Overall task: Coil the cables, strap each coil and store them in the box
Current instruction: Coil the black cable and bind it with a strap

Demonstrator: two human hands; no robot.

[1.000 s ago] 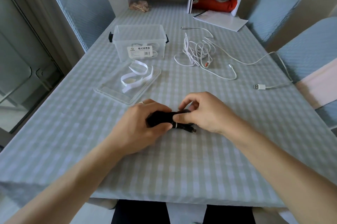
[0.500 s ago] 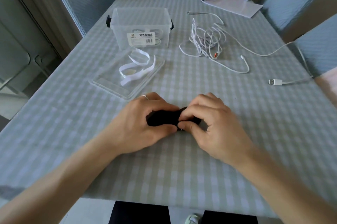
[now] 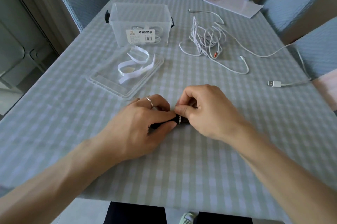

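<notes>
black cable coil [image 3: 177, 120] pinched between left hand [image 3: 140, 125] and right hand [image 3: 206, 112].

Soft daylight, slight blur, wide-angle edge distortion.

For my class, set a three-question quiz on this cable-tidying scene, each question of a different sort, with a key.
1. True or false: the clear storage box has its lid on.
2. Multiple choice: the white straps lie (A) inside the box, (B) on the clear lid beside the box, (C) under the right hand.
3. Short answer: what do the left hand and the right hand grip together?

Key
1. False: the box is open, and its lid lies flat on the table.
2. B.
3. A black cable coil, largely hidden by the fingers; the white cables lie loose and uncoiled beyond.
</notes>
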